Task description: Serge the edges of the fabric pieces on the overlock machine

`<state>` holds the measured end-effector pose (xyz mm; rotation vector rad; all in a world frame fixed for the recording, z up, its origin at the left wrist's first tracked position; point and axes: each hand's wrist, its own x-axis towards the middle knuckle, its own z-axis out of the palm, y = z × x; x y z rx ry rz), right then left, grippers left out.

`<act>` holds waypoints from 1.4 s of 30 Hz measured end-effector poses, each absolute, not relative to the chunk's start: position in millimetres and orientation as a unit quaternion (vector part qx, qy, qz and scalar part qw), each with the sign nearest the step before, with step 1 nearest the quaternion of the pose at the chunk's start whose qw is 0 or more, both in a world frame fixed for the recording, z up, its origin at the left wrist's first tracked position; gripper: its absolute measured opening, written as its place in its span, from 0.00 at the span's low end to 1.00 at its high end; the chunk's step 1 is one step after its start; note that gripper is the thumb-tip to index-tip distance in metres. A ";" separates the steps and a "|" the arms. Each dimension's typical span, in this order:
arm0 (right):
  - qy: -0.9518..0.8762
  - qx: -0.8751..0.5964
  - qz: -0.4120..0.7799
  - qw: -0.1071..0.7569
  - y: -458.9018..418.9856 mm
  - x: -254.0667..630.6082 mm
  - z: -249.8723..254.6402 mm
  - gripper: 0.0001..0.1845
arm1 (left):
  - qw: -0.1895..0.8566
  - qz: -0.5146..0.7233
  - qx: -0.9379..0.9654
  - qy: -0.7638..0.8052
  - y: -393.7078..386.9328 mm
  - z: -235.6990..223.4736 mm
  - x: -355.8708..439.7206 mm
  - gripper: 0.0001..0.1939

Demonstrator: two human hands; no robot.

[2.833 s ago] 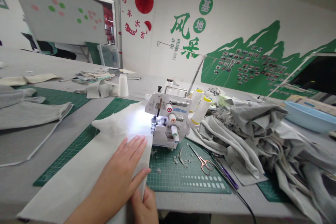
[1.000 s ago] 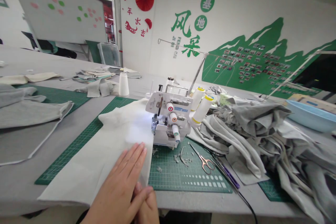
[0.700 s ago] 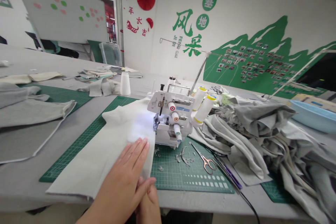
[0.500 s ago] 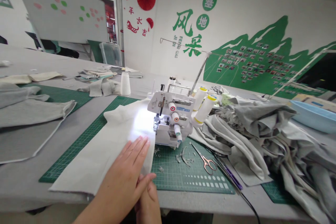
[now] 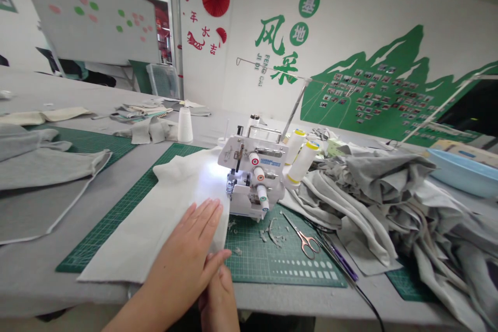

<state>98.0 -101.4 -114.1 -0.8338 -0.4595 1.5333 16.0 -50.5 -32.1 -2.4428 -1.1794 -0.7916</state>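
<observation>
A pale grey fabric piece (image 5: 155, 218) lies on the green cutting mat (image 5: 272, 264) and runs under the white overlock machine (image 5: 252, 179), whose lamp lights the cloth. My left hand (image 5: 190, 254) lies flat on the fabric, fingers stretched out, just in front of the machine. My right hand (image 5: 218, 298) sits at the table's near edge beneath the left thumb, fingers curled at the fabric's right edge; how it grips is hidden.
Scissors (image 5: 301, 236) and fabric scraps lie on the mat to the right of the machine. A large heap of grey garments (image 5: 381, 197) fills the right side. Thread cones (image 5: 301, 161) stand behind the machine. More grey pieces (image 5: 42, 166) lie at left. A blue basin (image 5: 462, 174) sits far right.
The fabric has fed away from me through the machine; its near end has come up off the table edge onto the mat. My left hand has kept flat on it, sliding slightly forward.
</observation>
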 end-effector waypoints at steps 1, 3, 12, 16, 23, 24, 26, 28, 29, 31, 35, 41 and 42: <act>-0.208 -0.358 0.668 0.619 -100.3 98.4 -117.6 0.27 | 0.156 -0.276 -0.854 -0.412 -49.4 -32.0 16.0 0.34; -0.228 -0.351 0.671 0.611 -98.2 99.9 -123.5 0.26 | 0.156 -0.276 -0.853 -0.414 -47.2 -32.0 15.9 0.35; -0.272 -0.336 0.667 0.607 -90.4 104.2 -116.8 0.24 | 0.154 -0.272 -0.857 -0.411 -37.8 -27.9 15.5 0.34; -0.281 -0.346 0.658 0.607 -87.4 103.8 -113.0 0.26 | 0.142 -0.270 -0.863 -0.402 -35.7 -22.8 11.8 0.33; -0.306 -0.360 0.658 0.586 -80.0 103.5 -97.2 0.34 | 0.142 -0.229 -0.893 -0.360 -68.9 -17.5 -3.5 0.37; -0.301 -0.355 0.663 0.586 -80.3 103.7 -94.5 0.34 | 0.146 -0.225 -0.894 -0.359 -73.9 -18.7 -4.8 0.39; -0.289 -0.353 0.667 0.589 -81.7 104.4 -90.2 0.33 | 0.149 -0.224 -0.892 -0.363 -80.0 -22.1 -6.0 0.40; -0.289 -0.359 0.665 0.588 -82.6 105.0 -88.2 0.33 | 0.147 -0.228 -0.888 -0.371 -81.2 -25.9 -6.0 0.41; -0.291 -0.360 0.660 0.591 -82.7 105.0 -88.2 0.33 | 0.145 -0.231 -0.887 -0.373 -80.4 -27.4 -5.7 0.41; -0.299 -0.355 0.655 0.596 -82.2 104.7 -89.9 0.33 | 0.141 -0.237 -0.885 -0.376 -77.6 -29.1 -4.8 0.42; -0.301 -0.370 0.641 0.602 -82.5 103.5 -94.3 0.34 | 0.136 -0.253 -0.878 -0.384 -71.4 -28.8 -2.5 0.44; -0.367 -0.339 0.607 0.618 -85.3 107.0 -95.4 0.25 | 0.114 -0.259 -0.879 -0.383 -61.6 -26.1 -1.4 0.43; -0.380 -0.344 0.594 0.620 -85.2 107.8 -97.3 0.24 | 0.110 -0.258 -0.880 -0.383 -59.8 -25.7 -1.7 0.43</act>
